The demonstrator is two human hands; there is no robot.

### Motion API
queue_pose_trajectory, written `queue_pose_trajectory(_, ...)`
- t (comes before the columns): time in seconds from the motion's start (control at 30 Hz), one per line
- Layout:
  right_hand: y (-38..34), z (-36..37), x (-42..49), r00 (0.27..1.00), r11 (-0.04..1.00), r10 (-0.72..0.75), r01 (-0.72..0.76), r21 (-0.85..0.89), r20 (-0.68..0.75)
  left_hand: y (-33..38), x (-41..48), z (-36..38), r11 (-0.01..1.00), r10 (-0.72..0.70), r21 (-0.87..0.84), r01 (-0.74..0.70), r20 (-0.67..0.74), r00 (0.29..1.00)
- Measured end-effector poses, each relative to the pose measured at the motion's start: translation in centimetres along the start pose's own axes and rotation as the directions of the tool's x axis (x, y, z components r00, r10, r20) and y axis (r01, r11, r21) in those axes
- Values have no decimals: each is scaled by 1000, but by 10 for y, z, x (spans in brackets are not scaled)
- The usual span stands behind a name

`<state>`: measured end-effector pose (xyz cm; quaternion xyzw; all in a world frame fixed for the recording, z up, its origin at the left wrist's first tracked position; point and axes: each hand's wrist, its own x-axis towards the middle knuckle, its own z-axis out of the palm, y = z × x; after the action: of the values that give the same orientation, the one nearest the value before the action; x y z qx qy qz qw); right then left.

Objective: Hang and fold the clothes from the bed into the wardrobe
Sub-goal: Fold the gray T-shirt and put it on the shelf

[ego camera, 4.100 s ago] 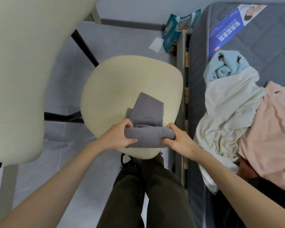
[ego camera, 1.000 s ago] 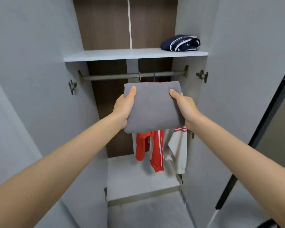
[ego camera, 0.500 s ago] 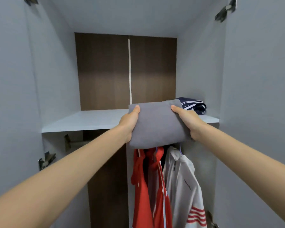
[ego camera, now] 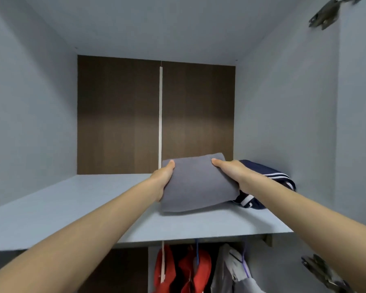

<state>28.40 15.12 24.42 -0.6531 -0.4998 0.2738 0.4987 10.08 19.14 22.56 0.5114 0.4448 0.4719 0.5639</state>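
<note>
Grey garment (ego camera: 197, 185), folded into thick rectangle, was gripped at sides by left hand (ego camera: 163, 179) and right hand (ego camera: 234, 174). Tilted over wardrobe shelf (ego camera: 72, 208), far edge raised. Folded navy garment (ego camera: 280, 179), white-striped, lay just right of it.

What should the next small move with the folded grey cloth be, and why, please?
Probably settle it flat and let go: the left hand and right hand both grip the folded grey cloth by its sides, its near edge seems down on the pale wardrobe shelf, beside the folded navy striped garment.
</note>
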Motion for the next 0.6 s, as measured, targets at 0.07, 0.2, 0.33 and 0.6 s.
queue_pose_trajectory(0.07,4,9,26,1000,997,17,-17,-69,10,-5,24,-1,999,-40,14,40,5,999)
queue_pose_trajectory(0.2,11,24,63,996,927,-73,49,-372,-50,-12,75,-3,994,3,110,3,-58,998)
queue_pose_trajectory(0.33,20,34,91,987,820,-140,68,-568,-84,-13,113,0,936,75,352,-25,-129,989)
queue_pose_trajectory(0.6,25,41,96,928,730,-362,227,-645,-83,-12,146,-1,872,91,490,6,-173,981)
